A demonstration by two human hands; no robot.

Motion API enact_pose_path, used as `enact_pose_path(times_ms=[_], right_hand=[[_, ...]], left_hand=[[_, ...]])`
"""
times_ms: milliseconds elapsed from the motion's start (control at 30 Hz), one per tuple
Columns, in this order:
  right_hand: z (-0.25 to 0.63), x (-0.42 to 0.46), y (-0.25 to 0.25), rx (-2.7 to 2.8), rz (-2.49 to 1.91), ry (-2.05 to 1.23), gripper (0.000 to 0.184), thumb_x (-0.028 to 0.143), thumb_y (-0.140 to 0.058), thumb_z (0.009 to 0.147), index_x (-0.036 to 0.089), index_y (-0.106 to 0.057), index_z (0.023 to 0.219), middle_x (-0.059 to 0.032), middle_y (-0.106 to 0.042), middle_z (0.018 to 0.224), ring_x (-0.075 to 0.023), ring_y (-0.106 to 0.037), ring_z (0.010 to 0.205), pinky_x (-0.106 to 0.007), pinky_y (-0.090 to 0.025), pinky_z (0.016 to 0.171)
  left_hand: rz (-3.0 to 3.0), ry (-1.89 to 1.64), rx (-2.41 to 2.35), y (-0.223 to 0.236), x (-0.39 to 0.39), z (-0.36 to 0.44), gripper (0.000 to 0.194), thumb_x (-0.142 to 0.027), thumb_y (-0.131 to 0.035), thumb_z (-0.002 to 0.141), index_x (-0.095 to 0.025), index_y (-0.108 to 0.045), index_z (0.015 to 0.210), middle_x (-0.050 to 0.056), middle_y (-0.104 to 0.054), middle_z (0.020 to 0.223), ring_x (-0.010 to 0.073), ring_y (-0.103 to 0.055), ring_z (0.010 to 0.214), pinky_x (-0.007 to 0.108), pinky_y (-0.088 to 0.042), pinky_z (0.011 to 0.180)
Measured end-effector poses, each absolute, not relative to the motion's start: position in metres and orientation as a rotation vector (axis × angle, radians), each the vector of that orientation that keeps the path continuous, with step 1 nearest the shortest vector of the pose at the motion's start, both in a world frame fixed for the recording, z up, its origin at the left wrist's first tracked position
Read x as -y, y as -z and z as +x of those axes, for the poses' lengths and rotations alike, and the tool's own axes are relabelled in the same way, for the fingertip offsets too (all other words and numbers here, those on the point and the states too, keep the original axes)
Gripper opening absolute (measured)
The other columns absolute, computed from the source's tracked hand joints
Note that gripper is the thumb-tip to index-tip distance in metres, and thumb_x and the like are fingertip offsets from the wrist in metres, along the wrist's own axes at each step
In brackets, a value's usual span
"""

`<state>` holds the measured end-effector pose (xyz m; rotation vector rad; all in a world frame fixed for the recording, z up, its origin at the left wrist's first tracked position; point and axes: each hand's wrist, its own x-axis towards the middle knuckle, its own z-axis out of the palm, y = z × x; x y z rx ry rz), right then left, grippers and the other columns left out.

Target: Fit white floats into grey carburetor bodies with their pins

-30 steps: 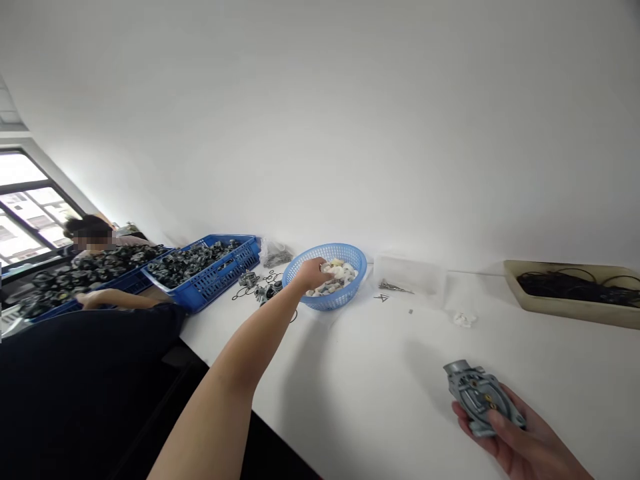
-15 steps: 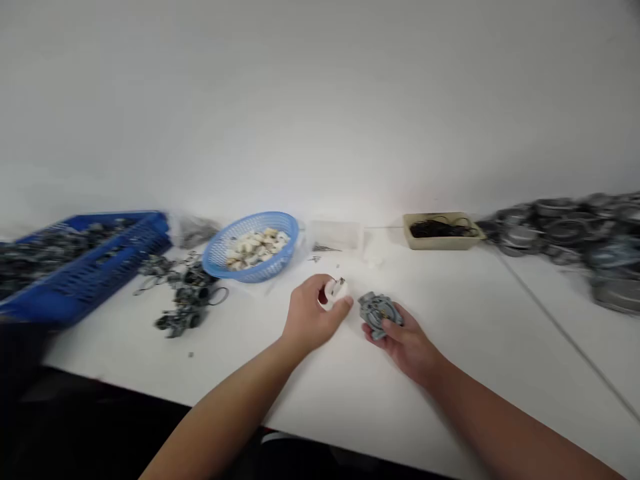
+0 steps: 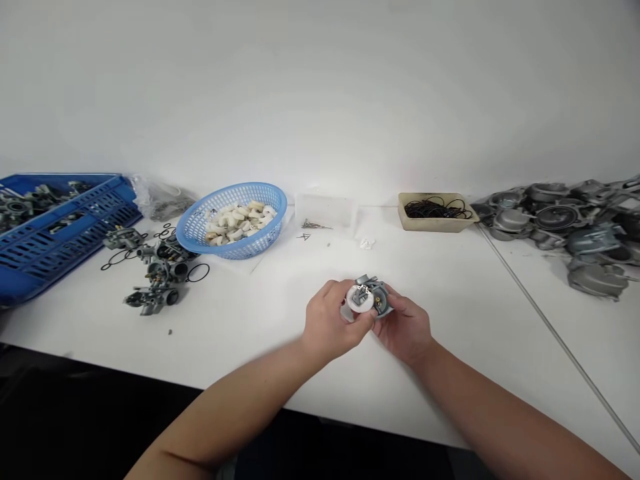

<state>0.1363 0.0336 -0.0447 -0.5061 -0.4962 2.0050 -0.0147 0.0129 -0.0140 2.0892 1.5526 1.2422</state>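
Left hand (image 3: 331,325) pinches a white round piece (image 3: 359,297) between fingers and thumb, pressing it against a grey metal carburetor body (image 3: 379,298). Right hand (image 3: 407,331) cradles that body from below and the near side, fingers curled narrowly around it. Both hands sit close together, touching the work and each other, near the middle of the white tabletop (image 3: 465,380).

Far left, a blue plastic crate (image 3: 75,227) holds metal parts. Just right of it lie assembled carburetors (image 3: 160,273) with loose black rubber rings (image 3: 198,273). Further along, a light blue basket (image 3: 231,247) is filled with cream-white pieces, and a clear plastic bag (image 3: 163,200) sits between crate and basket. Beyond the hands stands a clear plastic box (image 3: 325,211), with small screws (image 3: 315,225) just beside it. A beige tray (image 3: 437,222) holds a tangle of black rubber rings, and a heap of grey metal carburetor bowls (image 3: 555,230) covers the far right.
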Motion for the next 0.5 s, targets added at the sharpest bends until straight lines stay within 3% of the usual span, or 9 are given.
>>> enact_pose_path(times_ms=[133,267,500], right_hand=[[0.136,-0.034,0.045,0.476,-0.538,-1.979,0.020,0.023,-0.062,0.074,0.020,-0.069,0.093,-0.0026,-0.070,0.089,-0.0181,-0.063,0.085,-0.030,-0.053,0.077],[0.135,-0.033,0.043,0.495,-0.558,-1.970,0.023,0.022,-0.062,0.074,0.020,-0.068,0.097,-0.0046,-0.070,0.092,-0.0212,-0.064,0.088,-0.035,-0.053,0.080],[0.130,-0.028,0.035,0.609,-0.489,-2.002,0.028,0.015,-0.061,0.078,0.019,-0.067,0.105,-0.0048,-0.070,0.097,-0.0202,-0.064,0.092,-0.033,-0.051,0.085]], left_hand=[[2.054,-1.247,-1.561,0.014,-0.011,-0.016,0.033,-0.033,-0.071,0.069,-0.018,-0.062,0.096,0.003,-0.066,0.078,0.0173,-0.059,0.070,0.031,-0.050,0.062],[1.995,-1.355,-1.534,0.012,-0.008,-0.014,0.030,-0.032,-0.070,0.070,-0.017,-0.060,0.094,0.002,-0.066,0.077,0.0151,-0.058,0.067,0.029,-0.049,0.060],[1.925,-1.296,-1.670,0.011,-0.005,0.002,0.035,-0.039,-0.073,0.068,-0.019,-0.063,0.095,0.003,-0.068,0.079,0.0197,-0.062,0.076,0.032,-0.050,0.062]])
